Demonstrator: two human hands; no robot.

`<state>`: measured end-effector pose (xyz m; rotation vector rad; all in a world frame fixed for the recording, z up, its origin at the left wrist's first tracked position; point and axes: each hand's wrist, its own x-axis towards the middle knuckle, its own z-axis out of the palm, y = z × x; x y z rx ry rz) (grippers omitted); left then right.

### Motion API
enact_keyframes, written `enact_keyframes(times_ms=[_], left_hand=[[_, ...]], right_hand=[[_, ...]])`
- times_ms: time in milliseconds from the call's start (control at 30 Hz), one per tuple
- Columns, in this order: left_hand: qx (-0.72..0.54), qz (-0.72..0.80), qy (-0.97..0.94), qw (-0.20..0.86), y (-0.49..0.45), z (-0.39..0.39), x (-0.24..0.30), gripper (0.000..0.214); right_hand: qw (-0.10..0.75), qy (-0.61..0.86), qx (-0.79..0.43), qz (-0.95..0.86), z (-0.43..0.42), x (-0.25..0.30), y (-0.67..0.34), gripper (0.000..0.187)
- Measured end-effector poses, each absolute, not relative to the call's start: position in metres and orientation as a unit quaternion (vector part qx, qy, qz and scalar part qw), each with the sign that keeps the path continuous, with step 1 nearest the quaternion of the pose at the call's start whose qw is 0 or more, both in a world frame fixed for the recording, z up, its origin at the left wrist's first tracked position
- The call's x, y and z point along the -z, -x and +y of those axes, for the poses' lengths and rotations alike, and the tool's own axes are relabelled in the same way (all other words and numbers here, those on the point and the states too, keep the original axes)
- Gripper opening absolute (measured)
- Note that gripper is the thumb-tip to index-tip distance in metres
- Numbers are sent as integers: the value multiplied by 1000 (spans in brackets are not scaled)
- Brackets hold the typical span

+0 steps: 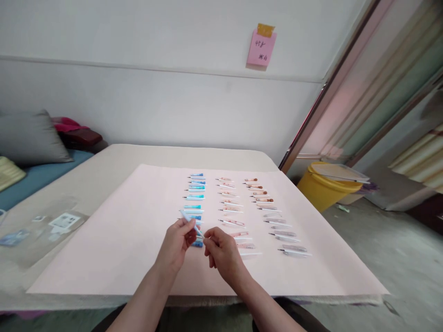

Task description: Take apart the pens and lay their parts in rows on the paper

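My left hand [178, 240] is closed around a slim light-blue pen [188, 218], whose far end points up and to the left. At its near end, the thumb and fingertips of my right hand [223, 252] pinch the pen. Whether a separate refill sits between the fingertips is too small to tell. Beneath both hands runs a column of blue pens with thin refills [194, 197], partly covered by my fingers. To its right lies a column of pink pens with refills [232, 223]. Farther right are brown-topped pens [263, 200] and greyish pens [294, 249], also paired with refills.
Pale pink paper [104, 258] covers the table. A clear plastic bag [64, 221] with labels lies at the left. Beyond the table stand a yellow bin [316, 186] on the right and a grey cushion [31, 138] on the left. A pink note [261, 48] is taped to the wall.
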<state>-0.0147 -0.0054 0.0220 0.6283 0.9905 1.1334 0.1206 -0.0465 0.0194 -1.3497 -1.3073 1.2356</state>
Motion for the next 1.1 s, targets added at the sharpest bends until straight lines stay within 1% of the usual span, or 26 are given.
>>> enact_keyframes(times_ms=[100, 233, 367, 567, 767, 967, 1100], left_hand=[[-496, 445, -281, 691, 5, -12, -19, 25], [-499, 440, -281, 692, 0, -17, -19, 25], [-511, 440, -271, 687, 5, -13, -20, 25], [-560, 460, -236, 647, 17, -1, -22, 24], [-505, 436, -294, 684, 7, -13, -22, 24], [-494, 439, -291, 692, 0, -18, -18, 25], [-509, 444, -278, 683, 6, -11, -20, 25]], right_hand=[[452, 536, -506, -503, -46, -18, -120, 5], [459, 534, -503, -501, -45, -16, -120, 5], [448, 533, -497, -518, -45, -16, -122, 6], [433, 531, -486, -542, -46, -16, -127, 11], [462, 525, -503, -508, -44, -14, -121, 7], [466, 529, -511, -493, -45, -14, -119, 6], [462, 526, -506, -504, -43, -14, -120, 7]])
